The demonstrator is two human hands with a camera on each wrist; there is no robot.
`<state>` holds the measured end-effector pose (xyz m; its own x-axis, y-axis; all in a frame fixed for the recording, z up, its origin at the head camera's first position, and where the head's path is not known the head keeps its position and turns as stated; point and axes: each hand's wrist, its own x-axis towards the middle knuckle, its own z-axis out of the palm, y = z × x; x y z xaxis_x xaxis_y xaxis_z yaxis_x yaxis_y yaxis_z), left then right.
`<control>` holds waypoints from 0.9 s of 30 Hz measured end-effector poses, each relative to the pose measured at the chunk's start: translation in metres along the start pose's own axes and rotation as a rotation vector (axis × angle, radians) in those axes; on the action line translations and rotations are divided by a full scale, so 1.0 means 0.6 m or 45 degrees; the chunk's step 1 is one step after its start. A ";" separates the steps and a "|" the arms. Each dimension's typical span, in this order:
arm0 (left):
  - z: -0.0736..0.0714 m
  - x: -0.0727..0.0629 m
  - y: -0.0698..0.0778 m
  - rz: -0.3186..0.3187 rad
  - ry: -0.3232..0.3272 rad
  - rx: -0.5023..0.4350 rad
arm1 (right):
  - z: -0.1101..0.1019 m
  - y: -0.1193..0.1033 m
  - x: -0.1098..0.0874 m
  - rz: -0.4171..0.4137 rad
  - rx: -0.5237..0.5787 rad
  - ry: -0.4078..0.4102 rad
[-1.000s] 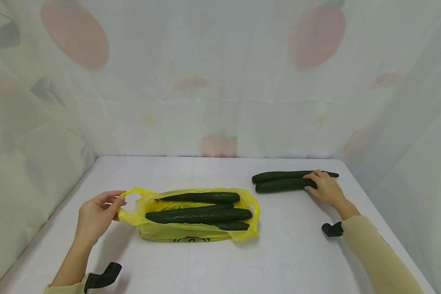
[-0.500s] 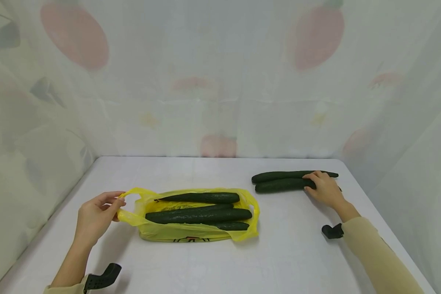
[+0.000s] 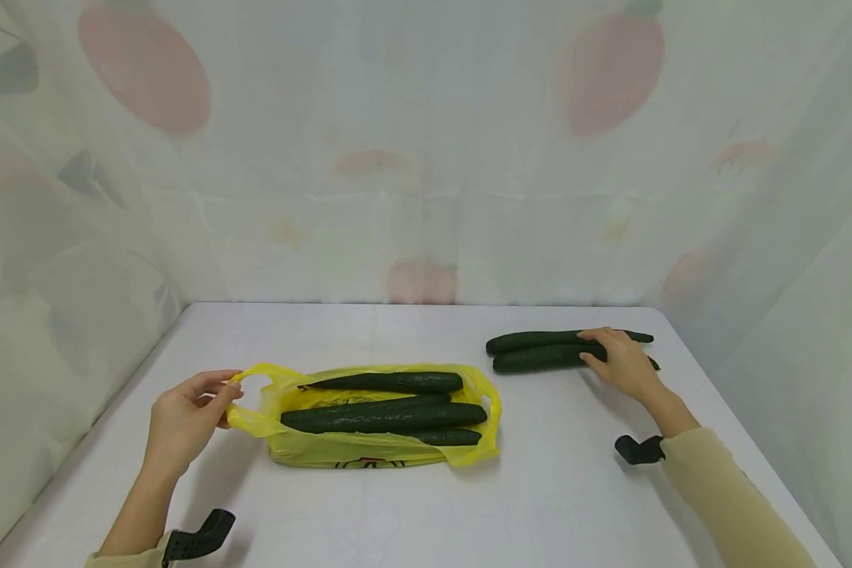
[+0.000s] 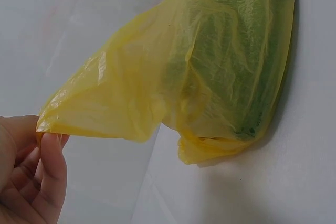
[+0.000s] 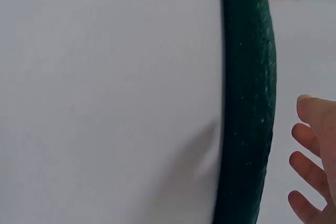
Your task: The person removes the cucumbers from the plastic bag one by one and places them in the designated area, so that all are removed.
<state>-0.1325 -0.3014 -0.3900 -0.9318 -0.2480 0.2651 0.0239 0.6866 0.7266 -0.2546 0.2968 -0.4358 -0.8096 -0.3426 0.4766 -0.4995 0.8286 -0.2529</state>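
Pale curtains (image 3: 412,95) with faded fruit prints hung beyond my hands and to either side of them, and a white table (image 3: 412,513) lay below. With my left hand (image 3: 184,418) I pinched one handle (image 3: 266,368) of a yellow plastic bag (image 3: 319,452) between thumb and fingers. The bag lay on its base just to the right of that hand, mouth upward, between my two hands. Inside were several dark cucumbers: one along the far side (image 3: 390,383), a long one nearer me (image 3: 390,416), and parts of others beside it, partly covered by the bag's front wall. From the left wrist, the thin plastic stood in the way and they showed only as blurred green shapes. The bag's other handle (image 3: 493,410) rested at the end away from my left hand.

My right hand (image 3: 628,367) was near two more cucumbers, well to the right of the bag. Its fingers were apart and loosely bent, gripping nothing. The nearer cucumber (image 3: 539,358) ran out to the left from under that hand, which hid part of it; the farther cucumber (image 3: 528,340) lay just behind. I could not tell whether a fingertip touched either. Black wrist mounts (image 3: 200,535) stuck out from both my sleeves (image 3: 731,493).
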 end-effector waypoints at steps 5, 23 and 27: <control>0.000 0.000 0.001 -0.002 0.002 0.002 | -0.007 -0.027 0.006 0.025 0.084 -0.040; 0.001 -0.001 0.000 -0.003 0.007 -0.007 | -0.025 -0.143 0.031 -0.273 0.184 0.031; 0.001 0.000 0.000 -0.006 0.011 -0.003 | -0.024 -0.165 0.036 -0.322 0.191 0.038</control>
<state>-0.1327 -0.3008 -0.3905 -0.9288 -0.2569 0.2672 0.0207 0.6838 0.7294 -0.2179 0.2137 -0.3881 -0.6453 -0.5151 0.5641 -0.7260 0.6432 -0.2433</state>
